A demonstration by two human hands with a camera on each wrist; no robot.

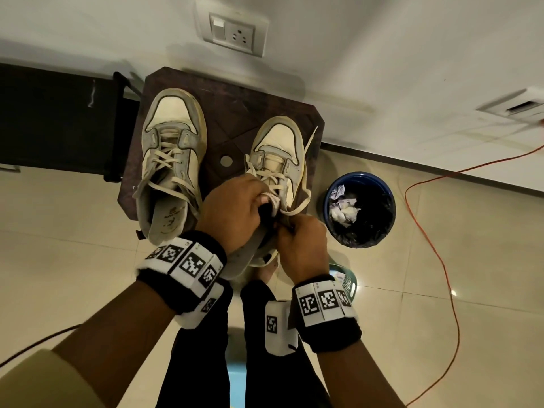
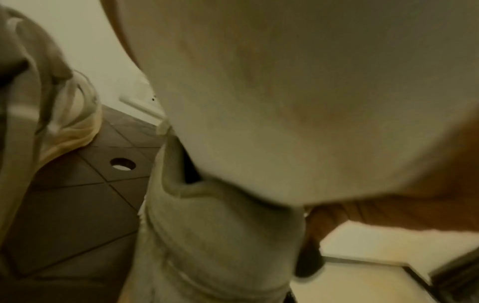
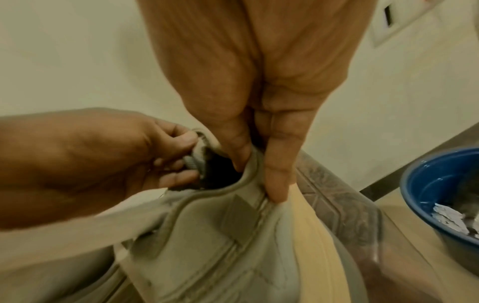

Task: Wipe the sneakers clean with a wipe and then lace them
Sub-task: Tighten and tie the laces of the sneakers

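Two worn cream and grey sneakers stand on a dark brown stool (image 1: 235, 113). The left sneaker (image 1: 170, 160) (image 2: 64, 114) is loosely laced and untouched. The right sneaker (image 1: 279, 148) (image 3: 220, 235) is partly laced, and a loose lace (image 1: 306, 160) trails over its right side. My left hand (image 1: 235, 207) (image 3: 176, 157) grips the top of its tongue (image 3: 199, 149). My right hand (image 1: 303, 242) (image 3: 259, 180) pinches the collar edge, thumb inside and forefinger outside. In the left wrist view my blurred palm (image 2: 285, 82) fills most of the picture above the sneaker's heel (image 2: 220, 235). No wipe shows.
A blue bin (image 1: 360, 209) (image 3: 440, 184) with crumpled paper stands on the tiled floor right of the stool. An orange cable (image 1: 435, 245) runs across the floor further right. A wall socket (image 1: 232, 32) is behind the stool, and black furniture (image 1: 59, 122) stands at the left.
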